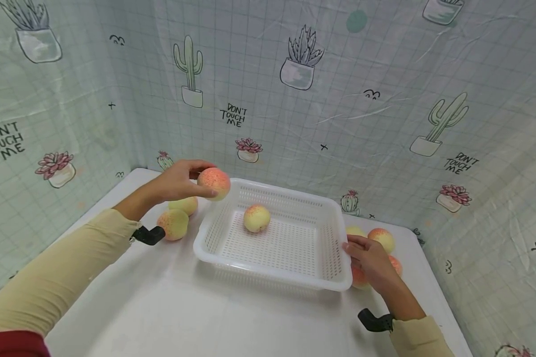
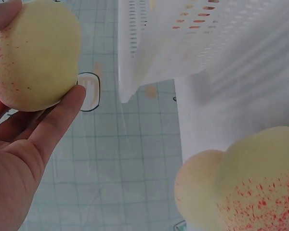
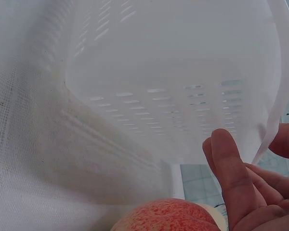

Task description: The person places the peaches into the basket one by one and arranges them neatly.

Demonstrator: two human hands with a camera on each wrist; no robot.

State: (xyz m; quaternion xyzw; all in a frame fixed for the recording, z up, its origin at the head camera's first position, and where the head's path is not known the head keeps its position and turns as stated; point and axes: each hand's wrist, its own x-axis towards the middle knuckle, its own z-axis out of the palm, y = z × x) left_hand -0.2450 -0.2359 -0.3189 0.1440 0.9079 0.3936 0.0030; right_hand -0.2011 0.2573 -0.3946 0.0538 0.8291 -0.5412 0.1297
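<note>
My left hand point(image 1: 180, 181) grips a red-and-yellow peach point(image 1: 214, 183) above the left rear corner of a white perforated plastic basket point(image 1: 272, 275). In the left wrist view that peach point(image 2: 36, 55) sits between thumb and fingers, apart from the basket wall point(image 2: 154, 53). A single yellow peach point(image 1: 256, 218) lies inside the basket, towards its left side. My right hand point(image 1: 368, 258) pinches the basket's right rim; in the right wrist view the fingers point(image 3: 229, 168) lie along the outer wall and the thumb is across the rim.
Two peaches, one at the front point(image 1: 173, 224) and one behind point(image 1: 185, 204), lie left of the basket. Several more, including a reddish-yellow peach point(image 1: 382, 239), lie to its right, partly hidden by my right hand. A cactus-print curtain point(image 1: 268, 99) encloses the white table point(image 1: 205, 317).
</note>
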